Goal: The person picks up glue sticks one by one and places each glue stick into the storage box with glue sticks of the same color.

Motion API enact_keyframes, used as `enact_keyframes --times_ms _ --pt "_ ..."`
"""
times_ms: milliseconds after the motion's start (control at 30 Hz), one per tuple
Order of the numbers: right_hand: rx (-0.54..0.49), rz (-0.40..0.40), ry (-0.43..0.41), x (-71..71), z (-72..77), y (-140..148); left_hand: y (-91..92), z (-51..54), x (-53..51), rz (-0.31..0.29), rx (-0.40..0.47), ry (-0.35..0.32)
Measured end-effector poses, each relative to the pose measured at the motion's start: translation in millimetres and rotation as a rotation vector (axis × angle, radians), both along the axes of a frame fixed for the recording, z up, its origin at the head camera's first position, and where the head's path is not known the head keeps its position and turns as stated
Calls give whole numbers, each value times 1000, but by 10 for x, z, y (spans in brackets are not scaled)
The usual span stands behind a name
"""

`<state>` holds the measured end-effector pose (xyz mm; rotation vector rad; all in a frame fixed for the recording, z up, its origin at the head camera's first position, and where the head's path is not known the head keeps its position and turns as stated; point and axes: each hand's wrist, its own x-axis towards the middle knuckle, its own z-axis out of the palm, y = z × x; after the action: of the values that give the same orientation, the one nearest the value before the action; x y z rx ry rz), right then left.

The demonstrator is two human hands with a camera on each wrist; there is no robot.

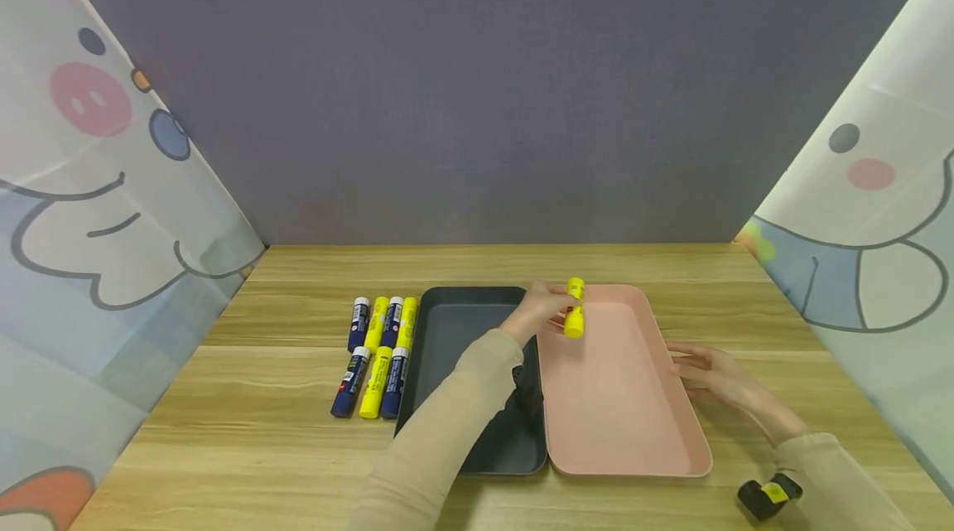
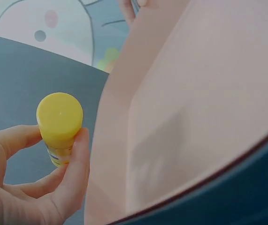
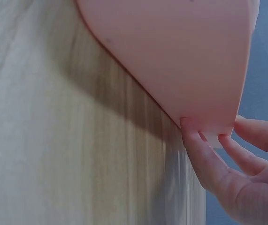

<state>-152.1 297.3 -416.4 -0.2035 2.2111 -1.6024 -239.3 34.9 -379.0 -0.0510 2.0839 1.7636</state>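
A yellow glue stick [image 1: 575, 307] is pinched between the thumb and fingers of my left hand [image 1: 538, 311]. It is held upright above the far left part of the pink tray [image 1: 619, 398]; the left wrist view shows the round end of the glue stick [image 2: 60, 115] toward the camera. My right hand [image 1: 711, 374] is beside the tray's right side. In the right wrist view its fingertips [image 3: 190, 129] touch the outer wall of the pink tray [image 3: 180, 61], with the thumb by the rim. Under my left forearm lies a dark grey tray [image 1: 458, 332], partly hidden.
Left of the dark tray, several glue sticks lie in two rows on the wooden table [image 1: 246, 398], among them a dark blue glue stick [image 1: 350, 382] and a yellow glue stick [image 1: 376, 382]. A grey panel [image 1: 492, 100] stands behind; patterned sheets [image 1: 864, 183] flank both sides.
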Motion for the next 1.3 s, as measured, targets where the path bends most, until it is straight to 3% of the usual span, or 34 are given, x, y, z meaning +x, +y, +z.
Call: enact_keyframes --times_ms 233,400,600,967,1300 --pt "3 -17 -7 6 8 4 126 -84 -41 94 10 -45" --pt "14 0 2 3 7 18 210 -141 -43 164 -57 -30" --pt "9 8 1 8 -2 24 250 -200 -40 209 -63 -17" --pt "12 16 12 -7 4 23 285 -255 -63 253 -141 -13" --pt "7 14 3 -2 6 26 368 -270 -29 239 -241 -36"
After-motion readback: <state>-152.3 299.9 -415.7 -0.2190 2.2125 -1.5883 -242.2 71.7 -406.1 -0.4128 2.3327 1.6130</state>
